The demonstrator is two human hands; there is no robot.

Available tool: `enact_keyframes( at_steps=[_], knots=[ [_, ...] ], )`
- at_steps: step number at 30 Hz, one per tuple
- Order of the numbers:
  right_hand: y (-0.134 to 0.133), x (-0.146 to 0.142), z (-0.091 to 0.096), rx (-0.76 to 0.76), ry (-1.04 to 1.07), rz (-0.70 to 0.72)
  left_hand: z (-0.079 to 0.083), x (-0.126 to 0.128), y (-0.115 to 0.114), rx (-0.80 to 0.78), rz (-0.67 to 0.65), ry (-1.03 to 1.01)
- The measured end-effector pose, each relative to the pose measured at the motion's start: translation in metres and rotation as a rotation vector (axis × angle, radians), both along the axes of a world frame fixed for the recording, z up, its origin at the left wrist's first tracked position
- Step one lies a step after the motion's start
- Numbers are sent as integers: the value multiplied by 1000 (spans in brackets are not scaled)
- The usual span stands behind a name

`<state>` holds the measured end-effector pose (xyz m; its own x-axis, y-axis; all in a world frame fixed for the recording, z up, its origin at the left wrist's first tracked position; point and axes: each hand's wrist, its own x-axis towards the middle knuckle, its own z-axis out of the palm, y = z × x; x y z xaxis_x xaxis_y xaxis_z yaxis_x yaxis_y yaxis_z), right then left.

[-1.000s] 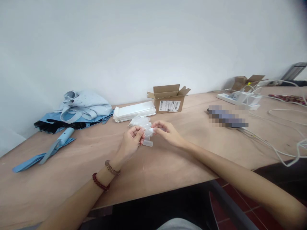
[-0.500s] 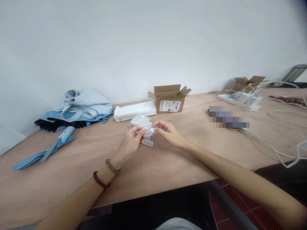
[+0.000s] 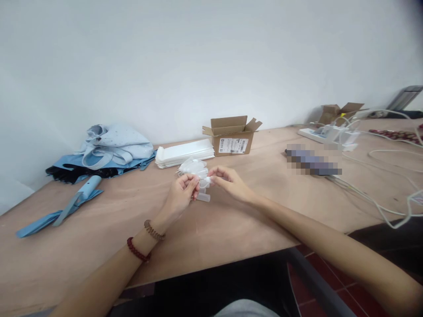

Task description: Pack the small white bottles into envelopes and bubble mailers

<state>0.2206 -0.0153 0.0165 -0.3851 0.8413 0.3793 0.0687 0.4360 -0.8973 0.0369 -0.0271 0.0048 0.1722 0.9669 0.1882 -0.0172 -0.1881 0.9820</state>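
Over the wooden table, my left hand is closed in a pinch on one end of a thin pale cord. My right hand pinches a small white piece at the cord's other side, so the cord hangs in a curve between the fingers. Just below lies a translucent plastic tube, partly covered by my left fingers. Behind my hands is a pile of similar clear tubes, with cords at its left side. Details of the small white piece are blurred.
White flat envelopes lie stacked behind the pile, beside an open cardboard box. At left are a blue umbrella and a light cloth bag. A power strip, cables and a blurred-out dark object occupy the right.
The view has shifted very slightly. Both hands keep nearly the same pinch and position, with the cord between them.
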Motion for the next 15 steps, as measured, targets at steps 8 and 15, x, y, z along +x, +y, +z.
enact_keyframes(
  at_steps=[8,15],
  knots=[
    [-2,0,-2,16,-55,43,-1,-2,1,33,22,67],
    [-5,-2,-3,54,-152,21,0,-6,1,49,26,104]
  ],
)
